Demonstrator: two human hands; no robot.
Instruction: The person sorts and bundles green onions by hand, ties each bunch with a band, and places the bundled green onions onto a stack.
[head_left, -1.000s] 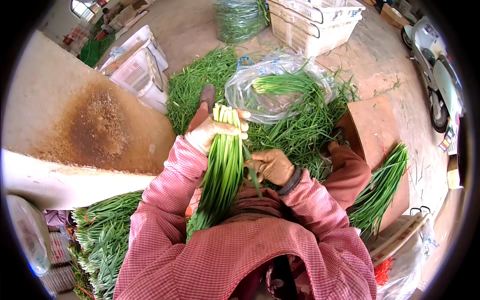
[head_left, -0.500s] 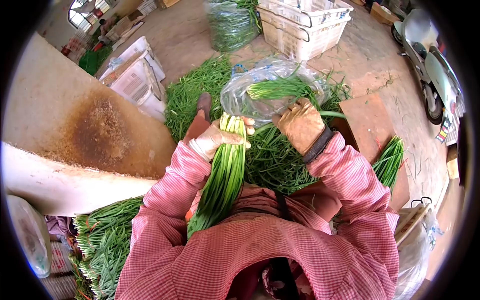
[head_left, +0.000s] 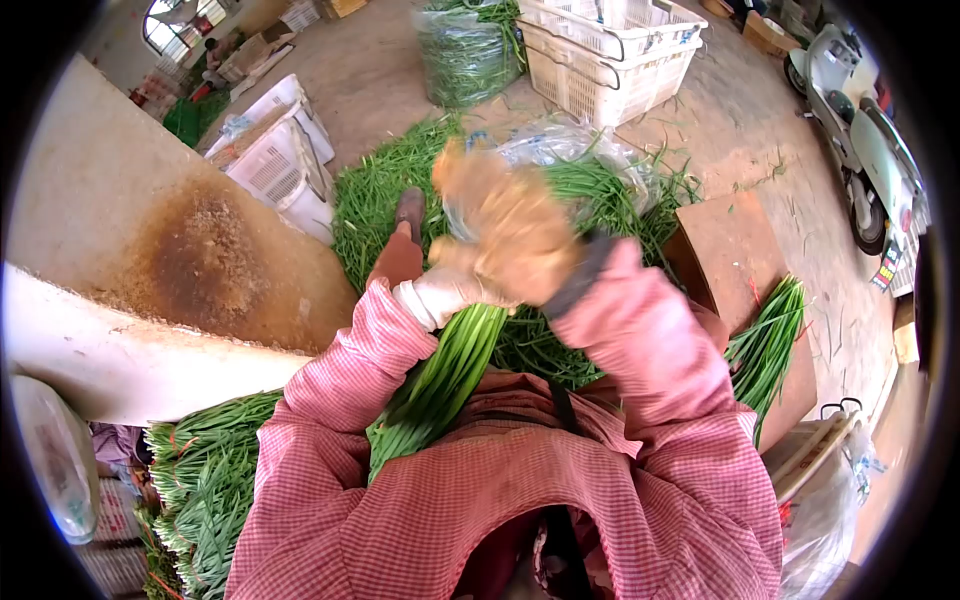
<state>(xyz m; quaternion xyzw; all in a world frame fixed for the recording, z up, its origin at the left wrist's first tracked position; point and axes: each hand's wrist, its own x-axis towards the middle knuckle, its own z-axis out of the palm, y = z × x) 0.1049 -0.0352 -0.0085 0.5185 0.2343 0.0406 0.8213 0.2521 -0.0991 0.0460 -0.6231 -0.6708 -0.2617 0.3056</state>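
Observation:
My left hand (head_left: 450, 282), in a pale glove, is closed around a bunch of garlic chives (head_left: 440, 375), whose green leaves hang down towards my lap. My right hand (head_left: 515, 225), in a tan glove with a dark cuff, passes in front of the bunch's upper end and overlaps my left hand. Motion smears its fingers, so I cannot see whether it holds anything. Behind it, more chives (head_left: 600, 185) lie on a clear plastic bag (head_left: 560, 142). Loose green leaves (head_left: 385, 180) are heaped on the floor around my foot.
Tied chives (head_left: 770, 340) rest on a brown board (head_left: 735, 250) at right. Stacked bundles (head_left: 215, 490) stand at lower left beside a stained low wall (head_left: 110, 200). White crates (head_left: 610, 75), a filled plastic bag (head_left: 465, 60) and a scooter (head_left: 860, 140) stand farther off.
My right hand has swung left and up, from beside the plastic bag to over the top of the bunch. My left hand still grips the chives, nearly in place.

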